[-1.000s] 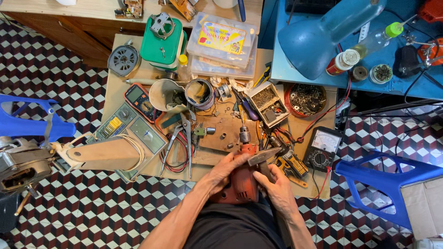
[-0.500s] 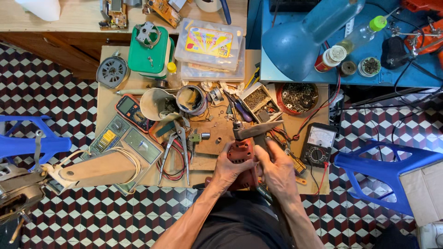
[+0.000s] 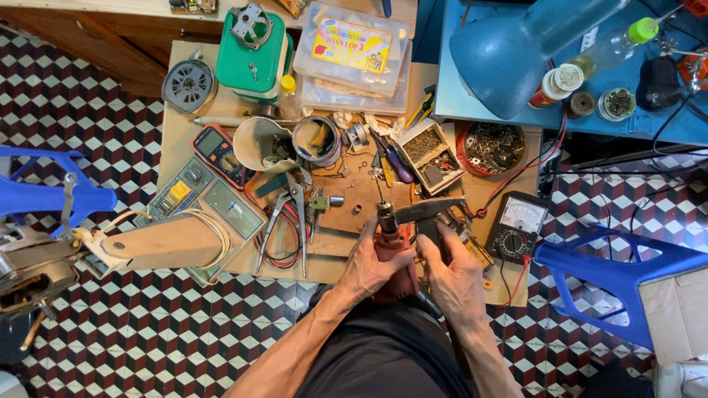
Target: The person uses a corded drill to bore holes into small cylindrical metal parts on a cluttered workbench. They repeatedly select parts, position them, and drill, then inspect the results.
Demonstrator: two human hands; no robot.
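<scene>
two bare hands work at the near edge of a cluttered brown wooden worktop [image 3: 221, 110]. the left hand [image 3: 372, 262] has its grip wrapped tight around a red handheld electric drill [image 3: 391, 247], chuck pointing toward twelve o'clock. the right hand [image 3: 453, 276] pinches the handle of a dark grey metal tool [image 3: 428, 214], its head touching the drill's chuck. at nine o'clock from the drill lie long silver pliers [image 3: 287, 217]; at three o'clock sits a black analogue multimeter [image 3: 516, 228]. at one o'clock stands a red round bowl of small metal parts [image 3: 490, 147].
</scene>
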